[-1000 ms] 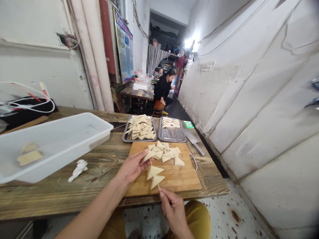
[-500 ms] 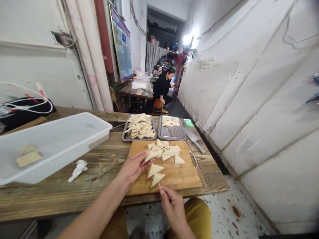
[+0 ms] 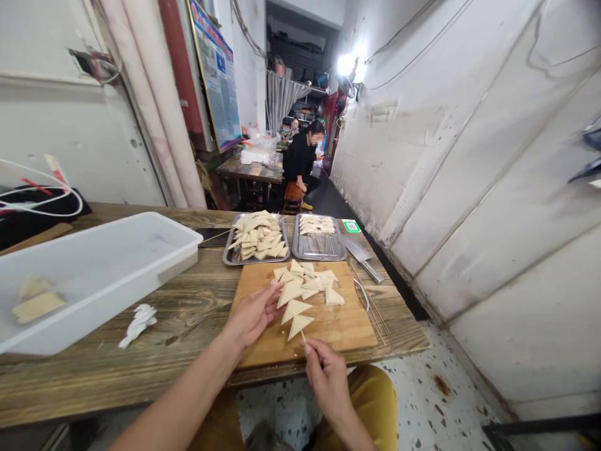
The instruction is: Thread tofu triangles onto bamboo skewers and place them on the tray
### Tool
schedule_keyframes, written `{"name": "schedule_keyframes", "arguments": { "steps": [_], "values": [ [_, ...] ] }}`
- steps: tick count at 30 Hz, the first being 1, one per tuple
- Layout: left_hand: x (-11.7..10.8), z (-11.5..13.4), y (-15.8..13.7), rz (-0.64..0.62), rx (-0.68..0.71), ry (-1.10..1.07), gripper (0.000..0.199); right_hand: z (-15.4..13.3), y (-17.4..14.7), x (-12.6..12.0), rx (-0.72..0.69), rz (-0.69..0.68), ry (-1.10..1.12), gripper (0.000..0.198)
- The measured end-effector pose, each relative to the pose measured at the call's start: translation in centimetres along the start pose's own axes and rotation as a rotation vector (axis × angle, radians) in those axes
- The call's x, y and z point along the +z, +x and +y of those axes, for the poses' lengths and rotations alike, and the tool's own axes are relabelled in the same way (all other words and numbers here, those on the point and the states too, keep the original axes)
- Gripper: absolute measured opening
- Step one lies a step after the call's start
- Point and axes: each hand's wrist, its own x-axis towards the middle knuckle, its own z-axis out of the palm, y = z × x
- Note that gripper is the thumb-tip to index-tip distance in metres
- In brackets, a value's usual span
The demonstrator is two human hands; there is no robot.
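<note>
My right hand (image 3: 326, 376) pinches the lower end of a thin wooden skewer (image 3: 303, 336) over the front of the wooden cutting board (image 3: 347, 329). Pale, flat triangles that look like tofu sheet are threaded on it: one lower triangle (image 3: 299, 326), a middle triangle (image 3: 295, 310) and an upper triangle (image 3: 290, 292). My left hand (image 3: 253, 315) is beside the upper triangle, fingers extended and apart, fingertips at its left edge; whether they touch it I cannot tell. Behind the skewer lies a loose pile of triangles (image 3: 323, 279) on the board.
One metal tray (image 3: 230, 255) holds heaped triangles; another tray (image 3: 319, 250) holds skewered ones. A cleaver (image 3: 361, 257) and bare skewers (image 3: 378, 313) lie to the right. At left are a white plastic tub (image 3: 117, 269) and a crumpled tissue (image 3: 138, 324). A person (image 3: 298, 153) sits beyond.
My left fingers have loosened from the upper triangle and spread beside it. The skewer now lies a little farther up the board, closer to the pile. The view has shifted slightly right.
</note>
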Motion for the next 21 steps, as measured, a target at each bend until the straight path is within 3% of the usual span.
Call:
{"name": "schedule_keyframes", "arguments": {
  "steps": [4, 11, 21],
  "values": [
    [0.0, -0.2, 0.2, -0.02, 0.005, 0.093, 0.02, 0.5, 0.0, -0.6, 0.06, 0.011, 0.09, 0.035],
    [0.8, -1.4, 0.0, -0.135, -0.089, 0.059, 0.014, 0.4, -0.3, -0.1, 0.088, -0.044, 0.134, 0.035],
    [0.7, -1.0, -0.1, -0.084, -0.114, 0.031, 0.01, 0.8, -0.8, 0.3, 0.072, -0.075, 0.128, 0.032]
  ]
}}
